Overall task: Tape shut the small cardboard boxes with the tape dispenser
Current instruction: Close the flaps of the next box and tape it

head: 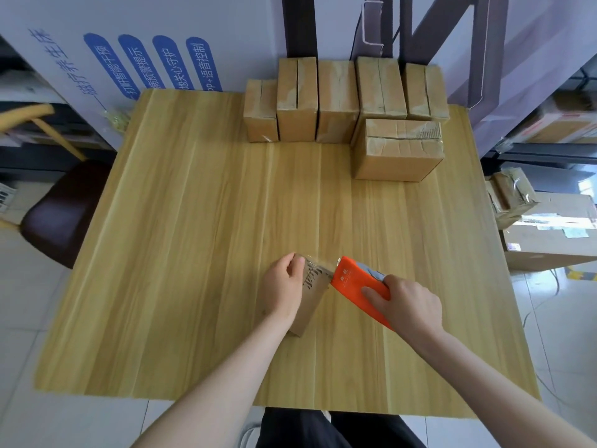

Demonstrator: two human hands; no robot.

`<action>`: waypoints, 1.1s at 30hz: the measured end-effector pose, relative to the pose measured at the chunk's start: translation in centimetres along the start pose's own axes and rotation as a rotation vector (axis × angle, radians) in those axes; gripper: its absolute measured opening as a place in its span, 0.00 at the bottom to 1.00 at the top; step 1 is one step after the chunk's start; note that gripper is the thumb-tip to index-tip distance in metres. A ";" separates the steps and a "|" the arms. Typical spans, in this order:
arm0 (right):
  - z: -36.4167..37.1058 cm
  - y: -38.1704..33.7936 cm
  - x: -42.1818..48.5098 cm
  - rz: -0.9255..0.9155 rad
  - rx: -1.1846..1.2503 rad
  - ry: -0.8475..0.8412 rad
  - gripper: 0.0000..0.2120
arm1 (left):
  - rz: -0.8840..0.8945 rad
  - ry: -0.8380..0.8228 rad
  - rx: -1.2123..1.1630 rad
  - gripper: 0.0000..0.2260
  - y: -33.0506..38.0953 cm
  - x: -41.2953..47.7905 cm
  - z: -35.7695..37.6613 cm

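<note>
A small box (311,299) sits on the wooden table (193,253), near the front edge and a bit right of the middle. It is brown and has a dark leafy print near its top. The left hand (282,287) holds it from the left side, with the fingers curled over the top edge of the box.

The right hand (408,307) grips an orange tape dispenser (355,281). Its fingers are wrapped round the back part, and one finger lies flat along the orange side. The front end of the dispenser touches the top right corner of the small box. A strip of clear tape (318,265) runs from the dispenser across the top of the box. The tape is shiny and hard to see, so it may be stuck down only partly.

At the far edge of the table five boxes (337,101) stand in a row, side by side and touching. They have tape over their tops. One more taped box (399,150) sits just in front of the right end of the row.

Left of the table is a chair (61,211) with a dark red seat. Behind the table leans a white sign (155,59) with blue strips of writing. On the right are big cartons (549,240). Dark trousers (323,428) show below the near edge of the table
</note>
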State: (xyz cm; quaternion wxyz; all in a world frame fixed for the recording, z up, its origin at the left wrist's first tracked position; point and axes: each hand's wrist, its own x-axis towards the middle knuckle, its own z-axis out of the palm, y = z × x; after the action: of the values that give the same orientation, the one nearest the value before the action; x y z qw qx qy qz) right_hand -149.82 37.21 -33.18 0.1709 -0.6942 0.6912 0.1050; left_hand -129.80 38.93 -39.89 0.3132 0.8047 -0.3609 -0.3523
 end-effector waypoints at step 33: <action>-1.0 -0.9 1.8 0.207 0.670 0.007 0.24 | -0.234 0.063 -0.224 0.15 1.1 -1.5 2.4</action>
State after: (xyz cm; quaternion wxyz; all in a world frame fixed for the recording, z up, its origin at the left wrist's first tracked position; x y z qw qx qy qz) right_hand -148.96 35.13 -32.89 0.3753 -0.5261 0.7548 -0.1130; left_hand -132.82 38.90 -39.92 0.3688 0.8121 -0.2130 -0.3989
